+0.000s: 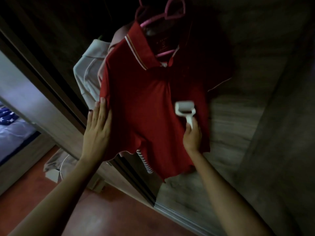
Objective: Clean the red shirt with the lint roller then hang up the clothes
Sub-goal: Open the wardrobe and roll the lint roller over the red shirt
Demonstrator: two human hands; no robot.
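Observation:
A red polo shirt [144, 103] with a white-trimmed collar hangs on a pink hanger [175, 9] against a wooden wardrobe door. My left hand [98, 128] lies flat with straight fingers on the shirt's left edge, pressing the fabric. My right hand [192, 136] grips the handle of a white lint roller [184, 110], whose roll rests on the shirt's lower right front. The roller looks slightly blurred.
A white garment [88, 72] and a pale pink one hang behind the red shirt. A striped piece [145, 160] shows below its hem. The wardrobe door [247, 116] fills the right. A bed [13, 126] is at the far left, with red floor [102, 215] below.

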